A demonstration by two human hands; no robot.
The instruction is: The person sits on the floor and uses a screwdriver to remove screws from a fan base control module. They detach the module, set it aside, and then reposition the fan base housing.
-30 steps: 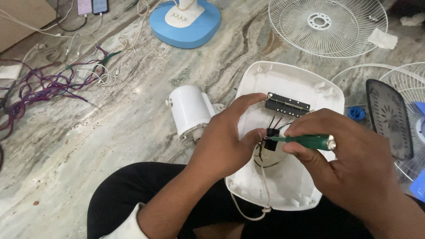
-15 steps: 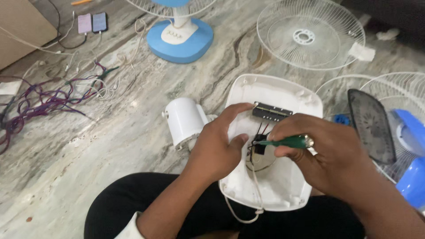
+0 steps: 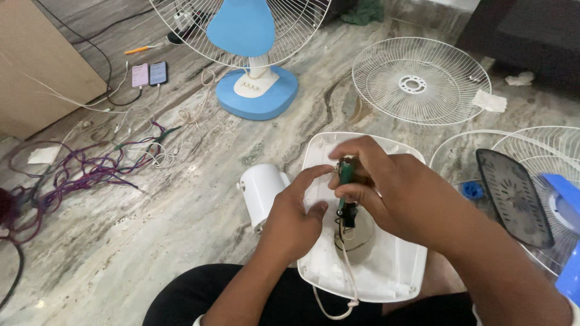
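Note:
A white fan base (image 3: 386, 271) lies upside down on the floor in front of my lap, a white cord (image 3: 347, 274) running out of its hollow. My right hand (image 3: 393, 193) grips a green-handled screwdriver (image 3: 345, 181), held nearly upright with its tip down at a small black part (image 3: 348, 216) inside the base. My left hand (image 3: 296, 220) rests on the base's left side, thumb and forefinger reaching to the screwdriver and the black part. A white cylindrical fan column (image 3: 261, 192) sticks out to the left of the base.
A blue and white table fan (image 3: 254, 54) stands at the back. A white fan grille (image 3: 421, 80) lies at back right, more grilles and a dark cover (image 3: 513, 196) at right. Purple and white wires (image 3: 90, 172) tangle at left. Two phones (image 3: 149, 74) lie by a wooden board (image 3: 36, 60).
The view has tilted up, showing the standing fan. My right hand has turned the screwdriver from lying sideways to nearly upright over the base. My left hand stays on the base.

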